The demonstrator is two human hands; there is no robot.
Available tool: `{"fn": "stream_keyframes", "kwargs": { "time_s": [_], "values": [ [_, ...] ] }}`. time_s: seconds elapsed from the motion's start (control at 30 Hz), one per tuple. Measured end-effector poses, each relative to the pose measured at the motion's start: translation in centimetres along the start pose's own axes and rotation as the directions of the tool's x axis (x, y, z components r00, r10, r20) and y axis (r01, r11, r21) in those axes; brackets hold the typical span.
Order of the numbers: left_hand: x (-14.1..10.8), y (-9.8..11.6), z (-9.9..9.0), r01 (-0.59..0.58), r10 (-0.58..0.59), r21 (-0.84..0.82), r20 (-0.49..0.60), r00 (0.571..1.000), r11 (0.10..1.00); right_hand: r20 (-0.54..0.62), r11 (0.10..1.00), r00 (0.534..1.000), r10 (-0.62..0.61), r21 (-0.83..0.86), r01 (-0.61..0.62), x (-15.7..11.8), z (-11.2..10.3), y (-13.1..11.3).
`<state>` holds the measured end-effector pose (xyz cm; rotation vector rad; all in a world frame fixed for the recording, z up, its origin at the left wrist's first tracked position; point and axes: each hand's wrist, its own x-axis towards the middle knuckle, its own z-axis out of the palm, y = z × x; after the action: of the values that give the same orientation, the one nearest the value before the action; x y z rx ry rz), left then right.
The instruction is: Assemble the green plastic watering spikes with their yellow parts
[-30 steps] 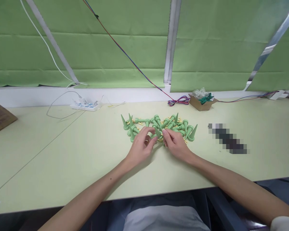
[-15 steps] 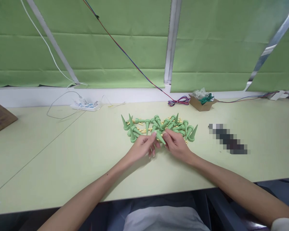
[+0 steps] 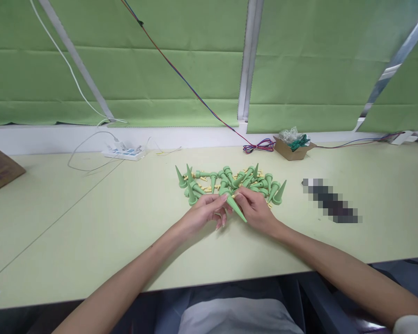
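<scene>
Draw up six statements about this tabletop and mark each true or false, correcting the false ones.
1. The left hand holds a green plastic cone-shaped spike. True.
2. The spike's tip points at the green fabric blinds. False: it points toward the near edge of the pale yellow table.
3. A small yellow piece shows at the right hand's fingertips. True.
4. The other green spikes all lie flat. False: several stand point up.
5. A small brown cardboard box sits beside coiled red-and-blue cable. True.
6. The white plastic power strip lies right of that box. False: it lies left.
</scene>
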<state>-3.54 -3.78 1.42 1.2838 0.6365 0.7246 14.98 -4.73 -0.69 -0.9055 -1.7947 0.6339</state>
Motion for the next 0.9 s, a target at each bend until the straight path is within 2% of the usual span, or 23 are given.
{"fn": "stream_keyframes", "kwargs": {
  "time_s": [0.3, 0.47, 0.73, 0.9],
  "values": [
    [-0.1, 0.1, -0.1, -0.026, 0.024, 0.047, 0.031, 0.999, 0.999, 0.027, 1.000, 1.000, -0.005, 0.025, 0.004, 0.0, 0.0, 0.0],
    [-0.4, 0.5, 0.1, -0.059, 0.049, 0.215, 0.051, 0.997, 0.975, 0.036, 0.999, 0.999, -0.006, 0.037, 0.005, 0.0, 0.1, 0.1],
    [-0.6, 0.3, 0.5, -0.015, 0.071, 0.423, -0.116, 0.991, 0.906, 0.040, 0.999, 0.999, 0.031, 0.011, -0.031, 0.0, 0.1, 0.1],
    [-0.6, -0.3, 0.5, -0.099, 0.211, 0.579, -0.130, 0.969, 0.810, 0.050, 0.998, 0.997, 0.054, 0.036, -0.056, -0.1, 0.1, 0.1]
  ]
}}
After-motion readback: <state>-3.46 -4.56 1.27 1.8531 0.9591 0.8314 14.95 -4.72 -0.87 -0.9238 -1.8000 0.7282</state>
